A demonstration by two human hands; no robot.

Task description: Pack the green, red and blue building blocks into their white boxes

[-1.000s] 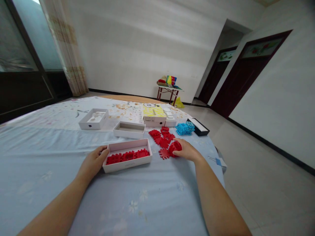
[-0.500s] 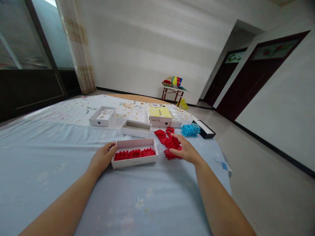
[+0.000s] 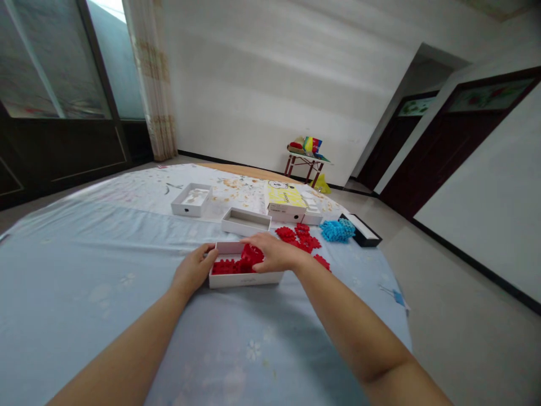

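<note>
A white open box (image 3: 245,280) sits in front of me with red notched blocks (image 3: 225,267) lying inside it. My left hand (image 3: 195,267) grips the box's left end, thumb at the rim. Over the right half of the box, my right hand (image 3: 273,252) holds a red block (image 3: 252,255) between thumb and fingers. Part of that block and the box's right end are hidden by the hand. More red blocks (image 3: 302,239) lie on the cloth to the right, behind my right forearm.
Behind stand a shallow white box (image 3: 246,228), another white box (image 3: 186,210) and a yellow-and-white carton (image 3: 285,204). Blue pieces (image 3: 337,230) lie beside a black-and-white box (image 3: 362,232) near the table's right edge. A blue clip (image 3: 398,297) sits at that edge.
My right hand has moved left from the loose red blocks to above the box, bringing a red block. My left hand stays on the box. The view has shifted slightly.
</note>
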